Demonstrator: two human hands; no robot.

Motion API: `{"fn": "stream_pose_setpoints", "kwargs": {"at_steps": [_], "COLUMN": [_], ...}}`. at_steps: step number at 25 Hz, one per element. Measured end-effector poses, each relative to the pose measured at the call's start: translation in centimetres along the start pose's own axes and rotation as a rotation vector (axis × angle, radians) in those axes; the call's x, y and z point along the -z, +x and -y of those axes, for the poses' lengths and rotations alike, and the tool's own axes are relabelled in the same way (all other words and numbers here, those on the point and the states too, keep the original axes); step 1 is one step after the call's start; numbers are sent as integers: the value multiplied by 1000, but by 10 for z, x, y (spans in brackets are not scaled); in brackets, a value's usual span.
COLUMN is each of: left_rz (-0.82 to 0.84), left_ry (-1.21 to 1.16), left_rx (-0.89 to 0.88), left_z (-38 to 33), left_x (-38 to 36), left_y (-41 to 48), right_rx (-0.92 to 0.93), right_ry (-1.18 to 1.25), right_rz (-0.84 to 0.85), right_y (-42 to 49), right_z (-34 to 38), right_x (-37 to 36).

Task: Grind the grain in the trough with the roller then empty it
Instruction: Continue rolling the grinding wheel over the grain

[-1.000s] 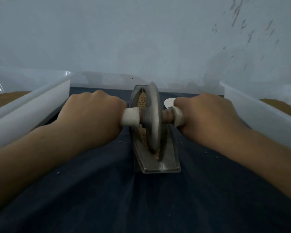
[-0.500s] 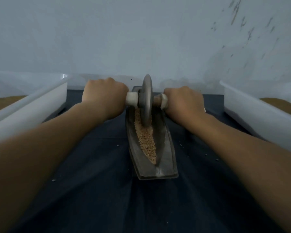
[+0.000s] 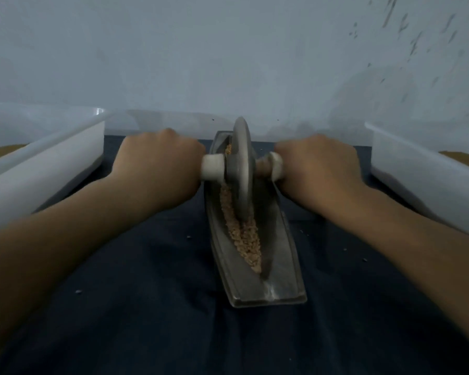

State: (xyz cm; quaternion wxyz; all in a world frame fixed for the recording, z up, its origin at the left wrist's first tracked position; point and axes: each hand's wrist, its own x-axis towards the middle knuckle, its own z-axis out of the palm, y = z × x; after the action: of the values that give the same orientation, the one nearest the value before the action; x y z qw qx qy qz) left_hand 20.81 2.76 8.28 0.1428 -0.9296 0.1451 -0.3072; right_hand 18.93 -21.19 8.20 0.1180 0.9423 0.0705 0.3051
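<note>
While the dark cloth (image 3: 146, 320) fills the bottom of the frame, the metal trough (image 3: 257, 290) lies on it at centre, blunt near end toward the camera, body running up the frame toward the far edge. A few stray kernels (image 3: 78, 291) dot the cloth on either side. Down the trough's groove sits the grain (image 3: 244, 239), a tan strip narrowing to a point at the near end and stretching away under the wheel. And there's the roller (image 3: 241, 169), a grey disc standing on edge in the far half of the trough, lower rim down in the grain, pale handle stubs poking out both sides.

Both forearms come in from the lower corners. Left hand (image 3: 157, 163), centre left, is fisted round the left handle, knuckles up; right hand (image 3: 317, 169), centre right, is wrapped round the right handle the same way. The fingertips themselves are tucked under and out of sight.

Flanking all this, the left bin (image 3: 38, 169) and the right bin (image 3: 417, 180), white plastic, each show a patch of brown fill at the frame's edge. Behind everything, the pale wall (image 3: 228, 50), flecked dark at upper right.
</note>
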Motion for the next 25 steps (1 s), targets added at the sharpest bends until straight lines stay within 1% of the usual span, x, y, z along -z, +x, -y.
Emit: {"fn": "stream_pose_setpoints", "kwargs": {"at_steps": [3,5,8,11,14,16,18,20,22,24,25], "left_rz": [59,86,67,61,100,140,149,119,147,142,114], "left_ry": [-37,-52,-85,-137,-159,-168,-126,-80,-62,-80,-89], "left_rx": [58,72,46,21,3,20,43,51,66,69,65], "left_z": [1,0,-1,1,7,6,2,-1,0,-2,-2], "left_x": [-14,-11,1,21,28,18,3,-8,-10,-5,-3], "left_y": [36,41,11,-33,-41,-30,-4,26,43,39,29], "right_rx": [-44,-45,23,83,104,92,44,-20,-58,-38,-10], "right_ry": [49,68,51,-13,-42,-46,-18,63,116,91,64], "right_rz": [26,39,36,-20,-67,-18,9,40,65,42,18], "right_y": [41,43,13,-20,-29,-20,3,26,40,35,27], "right_z": [8,8,7,4,-1,1,6,8,8,8,8], "right_x": [-20,-18,-1,30,43,31,9,-10,-17,-15,-10]}}
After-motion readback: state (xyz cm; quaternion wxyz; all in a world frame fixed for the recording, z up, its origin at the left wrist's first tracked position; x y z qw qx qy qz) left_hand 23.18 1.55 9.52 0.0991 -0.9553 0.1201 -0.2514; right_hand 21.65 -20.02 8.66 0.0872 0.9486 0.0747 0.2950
